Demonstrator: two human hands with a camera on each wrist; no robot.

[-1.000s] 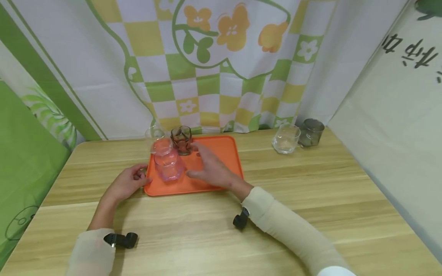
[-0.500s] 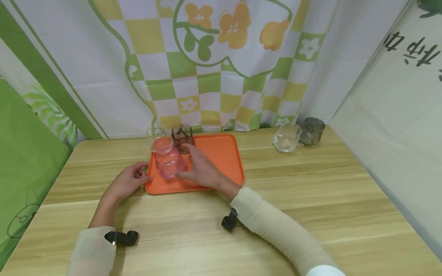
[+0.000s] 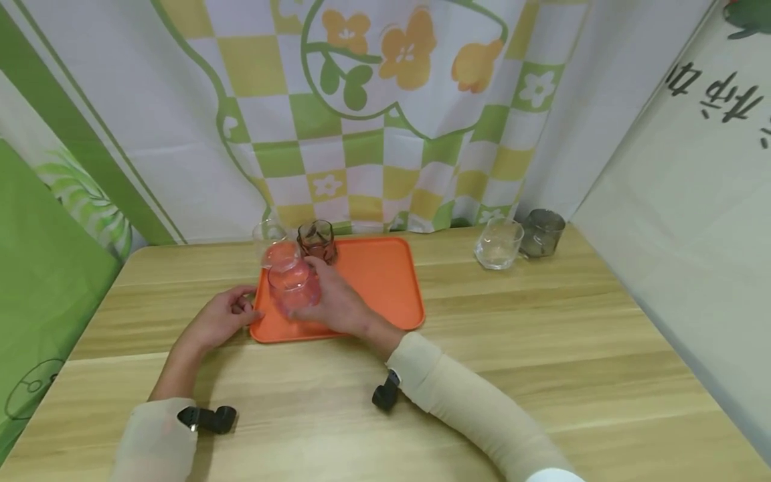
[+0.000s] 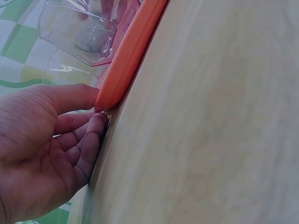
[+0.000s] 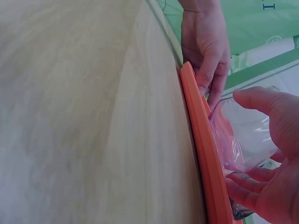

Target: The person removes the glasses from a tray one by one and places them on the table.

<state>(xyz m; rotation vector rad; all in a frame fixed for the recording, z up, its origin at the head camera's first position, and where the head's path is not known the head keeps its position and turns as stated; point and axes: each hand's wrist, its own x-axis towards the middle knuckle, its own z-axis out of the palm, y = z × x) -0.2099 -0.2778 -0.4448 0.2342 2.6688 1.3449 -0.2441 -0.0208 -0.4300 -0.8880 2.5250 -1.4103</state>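
Note:
A pink-tinted drinking glass (image 3: pixel 293 286) stands on the left part of an orange tray (image 3: pixel 379 274). My right hand (image 3: pixel 337 298) curls round it, thumb on the near side and fingers on the far side; the right wrist view shows the glass (image 5: pixel 247 130) between thumb and fingers. At the tray's left edge, my left hand (image 3: pixel 219 318) pinches the rim, and the left wrist view has its fingertips at the tray corner (image 4: pixel 110 93). Behind the pink glass are a clear glass (image 3: pixel 274 244) and a brown glass (image 3: pixel 317 239).
Farther right on the wooden table (image 3: pixel 512 375), a clear glass (image 3: pixel 498 244) and a grey glass (image 3: pixel 543 234) stand close together near the back edge. A patterned curtain (image 3: pixel 373 154) hangs right behind the table.
My right hand has moved left across the tray, from beside the pink glass to round it. The left hand has stayed at the tray's edge.

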